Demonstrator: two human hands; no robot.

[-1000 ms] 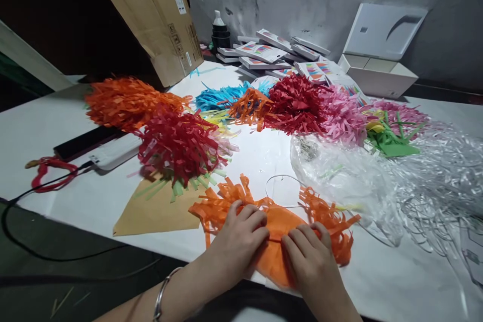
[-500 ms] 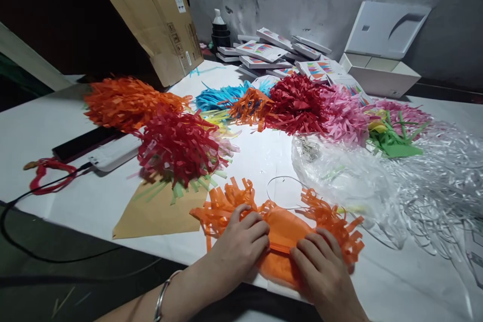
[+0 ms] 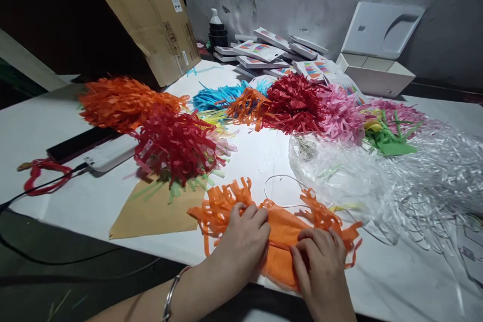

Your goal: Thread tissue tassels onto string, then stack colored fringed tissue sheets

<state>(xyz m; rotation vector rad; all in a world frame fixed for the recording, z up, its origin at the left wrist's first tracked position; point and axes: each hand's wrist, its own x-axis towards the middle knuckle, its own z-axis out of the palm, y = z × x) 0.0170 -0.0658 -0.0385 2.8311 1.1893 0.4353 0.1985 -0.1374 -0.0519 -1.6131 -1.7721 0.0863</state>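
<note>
An orange tissue-paper tassel (image 3: 283, 226) lies at the table's front edge, its uncut middle band between two fringed ends. A narrow fold or ridge crosses that middle band between my hands. My left hand (image 3: 247, 239), with a silver bangle at the wrist, has its fingers curled over the left part of the paper. On the other side my right hand (image 3: 320, 266) is bent with thumb and fingers closed on the paper near the ridge. The fingertips of both hands are partly hidden. Behind the tassel lies a loop of thin white cord (image 3: 266, 188).
Red (image 3: 177, 146), orange (image 3: 124, 103), blue, dark red (image 3: 294, 105) and pink fringes ring the work area. A clear plastic bag (image 3: 339, 171) and silvery strands (image 3: 441, 171) lie right. Brown paper (image 3: 151, 211), a white power bank (image 3: 109, 153), a carton (image 3: 166, 25) and flat boxes (image 3: 260, 50) also stand around.
The paper's middle band lies flatter and its ridge looks narrower. My right hand has shifted slightly, its fingers more bent. The whole view has moved a little.
</note>
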